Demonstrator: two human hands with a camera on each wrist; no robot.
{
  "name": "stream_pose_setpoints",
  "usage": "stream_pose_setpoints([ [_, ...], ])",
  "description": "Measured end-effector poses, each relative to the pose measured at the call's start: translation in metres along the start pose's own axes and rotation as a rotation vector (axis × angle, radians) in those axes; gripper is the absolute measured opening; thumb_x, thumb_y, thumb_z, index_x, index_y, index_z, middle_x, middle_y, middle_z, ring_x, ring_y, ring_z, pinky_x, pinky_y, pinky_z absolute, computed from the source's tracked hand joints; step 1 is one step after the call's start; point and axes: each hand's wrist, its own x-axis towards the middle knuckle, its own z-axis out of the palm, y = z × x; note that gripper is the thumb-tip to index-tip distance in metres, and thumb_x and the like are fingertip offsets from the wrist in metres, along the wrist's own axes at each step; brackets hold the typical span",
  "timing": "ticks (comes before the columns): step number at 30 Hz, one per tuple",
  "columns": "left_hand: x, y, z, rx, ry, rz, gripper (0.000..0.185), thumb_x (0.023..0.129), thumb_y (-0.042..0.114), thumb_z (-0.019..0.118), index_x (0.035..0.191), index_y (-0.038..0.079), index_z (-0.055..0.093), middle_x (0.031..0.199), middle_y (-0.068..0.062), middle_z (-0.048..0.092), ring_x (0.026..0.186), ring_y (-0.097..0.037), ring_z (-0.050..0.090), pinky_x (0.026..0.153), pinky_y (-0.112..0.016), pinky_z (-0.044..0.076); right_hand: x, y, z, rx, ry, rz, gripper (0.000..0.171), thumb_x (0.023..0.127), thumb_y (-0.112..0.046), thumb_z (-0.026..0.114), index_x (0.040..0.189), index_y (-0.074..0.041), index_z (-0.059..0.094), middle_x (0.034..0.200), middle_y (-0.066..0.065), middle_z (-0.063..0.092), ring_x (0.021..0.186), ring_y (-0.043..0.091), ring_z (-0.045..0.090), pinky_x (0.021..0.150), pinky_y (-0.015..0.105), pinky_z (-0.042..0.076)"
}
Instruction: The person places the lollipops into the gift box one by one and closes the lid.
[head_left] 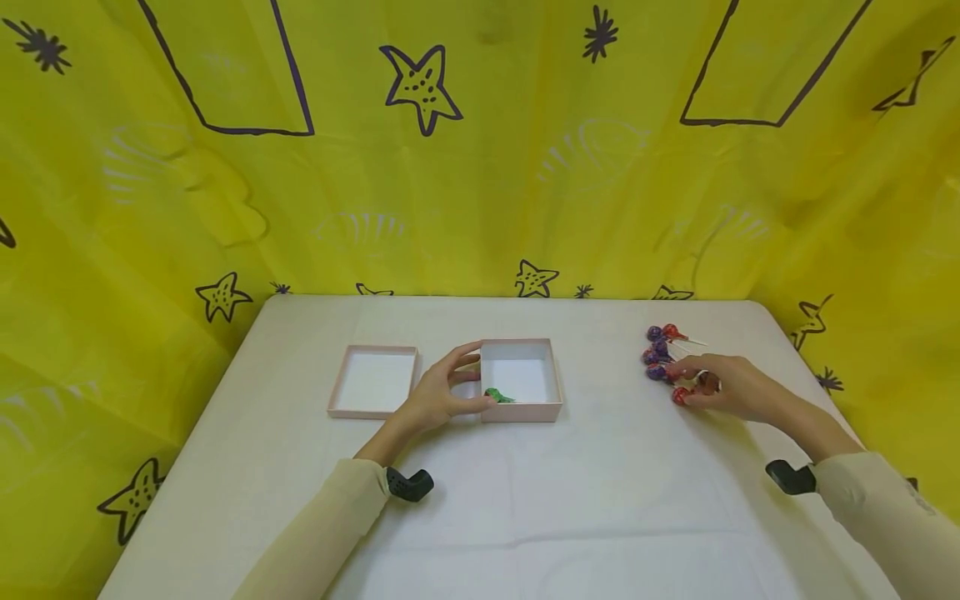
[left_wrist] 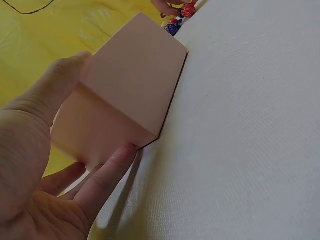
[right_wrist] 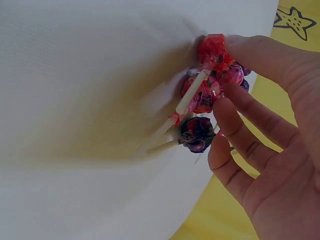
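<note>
My left hand (head_left: 438, 396) holds the pale pink box (head_left: 521, 412) at its left side, thumb by the near corner and fingers along the left wall. Inside that box's near left corner lies a small green-wrapped piece (head_left: 495, 395). At the right, my right hand (head_left: 731, 387) reaches over a cluster of lollipops with red and purple wrappers. Its thumb tip is right at a red lollipop (right_wrist: 214, 50) in the right wrist view, with the fingers spread loosely around the cluster. A dark purple lollipop (right_wrist: 197, 134) lies by the fingertips, its white stick pointing away from the hand.
A shallow pink-rimmed lid (head_left: 375, 379), white inside, lies left of the box. The white cloth-covered table (head_left: 585, 500) ends at a yellow curtain (head_left: 480, 192) with starfish drawings. Dark wrist mounts (head_left: 410, 485) show at both sleeves.
</note>
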Motion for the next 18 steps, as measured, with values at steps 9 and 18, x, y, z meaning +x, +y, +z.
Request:
stream_pose_setpoints([
  [9,0.002,0.0,0.0,0.004,-0.002,0.01,0.092,0.082,0.017,0.089,0.158,0.028,0.039,0.156,-0.013,0.046,0.135,-0.03,0.055,0.11,-0.05,0.046,-0.001,0.005,0.007,-0.027,-0.019,0.011,0.034,0.084,-0.016,0.086,0.115,-0.009,0.073,0.087,-0.008,0.059,0.077,0.01,0.048,0.064,0.024,0.044],
  [18,0.0,0.001,0.0,-0.002,0.004,-0.001,0.092,0.082,0.017,0.089,0.157,0.028,0.039,0.156,-0.013,0.046,0.134,-0.03,0.055,0.111,-0.05,0.045,0.001,0.003,0.013,-0.048,-0.02,0.043,0.024,0.085,-0.015,0.085,0.107,-0.016,0.075,0.098,-0.005,0.066,0.084,0.015,0.051,0.071,0.029,0.046],
])
